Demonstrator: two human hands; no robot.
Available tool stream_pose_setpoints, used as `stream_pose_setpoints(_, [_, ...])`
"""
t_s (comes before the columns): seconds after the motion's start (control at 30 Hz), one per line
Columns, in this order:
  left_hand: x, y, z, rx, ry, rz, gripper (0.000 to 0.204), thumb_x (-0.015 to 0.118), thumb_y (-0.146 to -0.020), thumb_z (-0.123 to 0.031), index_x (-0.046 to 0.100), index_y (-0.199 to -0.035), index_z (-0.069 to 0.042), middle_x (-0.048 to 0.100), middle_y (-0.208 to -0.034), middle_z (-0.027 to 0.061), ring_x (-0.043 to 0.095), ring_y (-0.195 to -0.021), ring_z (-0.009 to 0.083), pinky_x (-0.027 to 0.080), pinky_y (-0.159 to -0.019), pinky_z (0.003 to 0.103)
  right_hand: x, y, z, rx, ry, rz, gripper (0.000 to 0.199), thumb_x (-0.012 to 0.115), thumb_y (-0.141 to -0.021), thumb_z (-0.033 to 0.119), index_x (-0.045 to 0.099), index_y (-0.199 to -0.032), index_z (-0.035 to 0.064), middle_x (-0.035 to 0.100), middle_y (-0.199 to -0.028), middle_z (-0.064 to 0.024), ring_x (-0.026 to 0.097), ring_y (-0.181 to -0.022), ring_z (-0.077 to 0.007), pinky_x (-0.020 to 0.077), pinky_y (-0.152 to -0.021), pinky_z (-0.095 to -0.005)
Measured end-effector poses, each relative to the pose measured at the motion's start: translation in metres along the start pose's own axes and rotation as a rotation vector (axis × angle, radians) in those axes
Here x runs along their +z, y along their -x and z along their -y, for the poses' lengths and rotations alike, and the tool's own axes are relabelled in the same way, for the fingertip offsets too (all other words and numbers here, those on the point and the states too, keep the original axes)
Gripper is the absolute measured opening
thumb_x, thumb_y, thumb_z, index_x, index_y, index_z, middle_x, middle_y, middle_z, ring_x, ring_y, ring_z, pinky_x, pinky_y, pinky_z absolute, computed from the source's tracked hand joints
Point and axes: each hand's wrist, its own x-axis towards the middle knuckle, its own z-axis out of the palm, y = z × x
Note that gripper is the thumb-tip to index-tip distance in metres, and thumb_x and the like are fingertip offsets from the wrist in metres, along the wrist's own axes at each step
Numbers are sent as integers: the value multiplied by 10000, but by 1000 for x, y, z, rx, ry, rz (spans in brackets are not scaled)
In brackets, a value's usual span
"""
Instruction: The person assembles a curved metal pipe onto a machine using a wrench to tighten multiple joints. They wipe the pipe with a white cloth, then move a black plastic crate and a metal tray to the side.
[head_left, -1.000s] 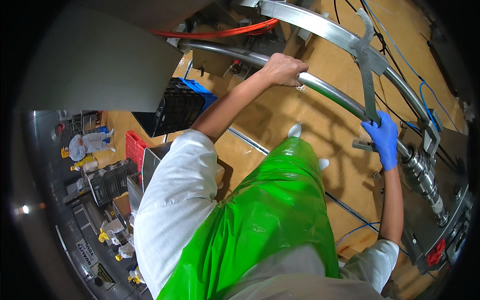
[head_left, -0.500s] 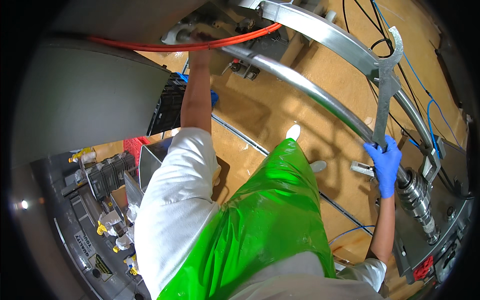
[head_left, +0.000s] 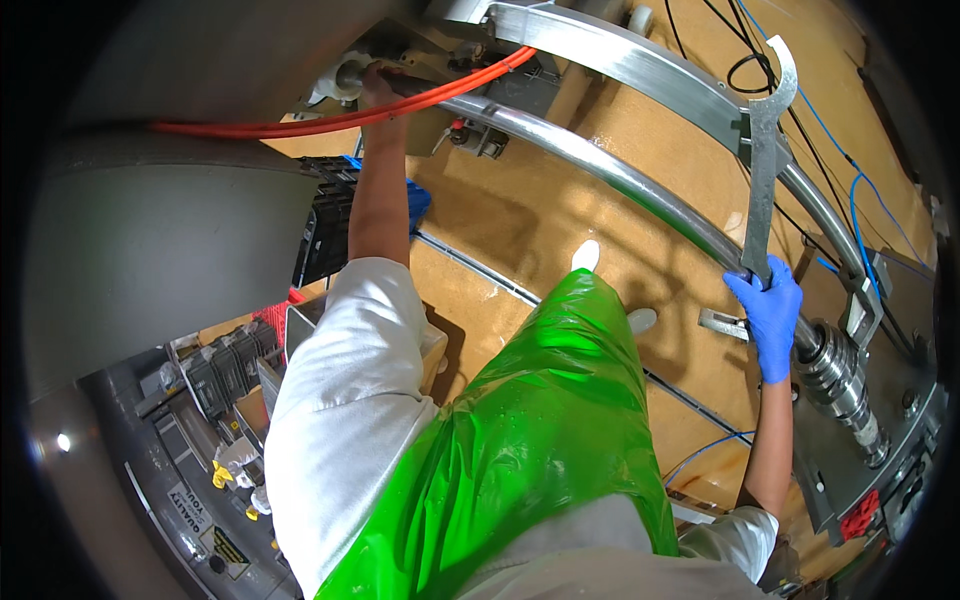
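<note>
My right hand [head_left: 768, 320], in a blue glove, is closed around the lower end of a large metal hook spanner [head_left: 764, 175]. The spanner stands upright, its curved jaw at the top. The same hand rests against a long shiny metal shaft [head_left: 610, 165], which looks bent in this view. At the shaft's far left end, my left hand [head_left: 378, 90] is wrapped around it, beside a pale round fitting [head_left: 335, 82]. Its fingers are partly in shadow. Below my right hand, the shaft enters a stepped, ringed metal part [head_left: 838, 385].
Orange hoses [head_left: 400, 105] cross in front of my left forearm. A curved steel frame [head_left: 640, 65] runs above the shaft. To the left stands a large grey machine panel [head_left: 160, 240]; black crates [head_left: 325, 215] are beside it. A drain channel [head_left: 480, 268] crosses the tan floor.
My left hand, blurred before, now shows more sharply at the shaft's left end. The view has shifted slightly. My right hand keeps its hold on the spanner.
</note>
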Motion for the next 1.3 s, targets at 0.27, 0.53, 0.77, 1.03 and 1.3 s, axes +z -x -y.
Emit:
stream_pose_setpoints(0.27, [-20,-10,2,18,1,58,186,541,-800,-214,441,-710,-86,494,-575,91,511,-530,278,479,-557,439,0,4,0,26,-4,34,375,778,-656,169,637,-951,-15,556,-704,-41,488,-618,-98,439,-586,-259])
stream_pose_setpoints(0.53, [25,114,-25,413,-541,389,419,672,-771,-344,509,-1020,-49,551,-936,137,543,-882,275,453,-808,426,-3,7,-28,-333,16,-85,491,798,-660,276,627,-1024,-4,625,-885,-141,592,-810,-275,470,-757,-364])
stream_pose_setpoints(0.77, [88,280,6,1129,-1196,981,648,794,-698,-331,493,-1181,-21,552,-1141,161,507,-1112,287,361,-965,430,-56,98,-11,-63,115,-135,384,670,-806,401,641,-842,20,619,-740,-128,583,-667,-250,483,-679,-352])
stream_pose_setpoints(1.03, [164,337,53,860,-1850,1376,358,701,-724,-395,640,-971,-143,671,-924,92,643,-869,290,496,-708,411,-169,231,26,668,205,-159,358,549,-912,372,561,-888,15,480,-549,-48,469,-446,-98,406,-444,-289])
stream_pose_setpoints(1.3, [155,332,57,987,-1744,1320,291,645,-750,-388,653,-888,-133,672,-803,120,655,-751,308,512,-636,409,-197,239,21,532,549,38,355,534,-919,350,578,-913,-2,537,-580,-135,550,-428,-215,420,-442,-344])
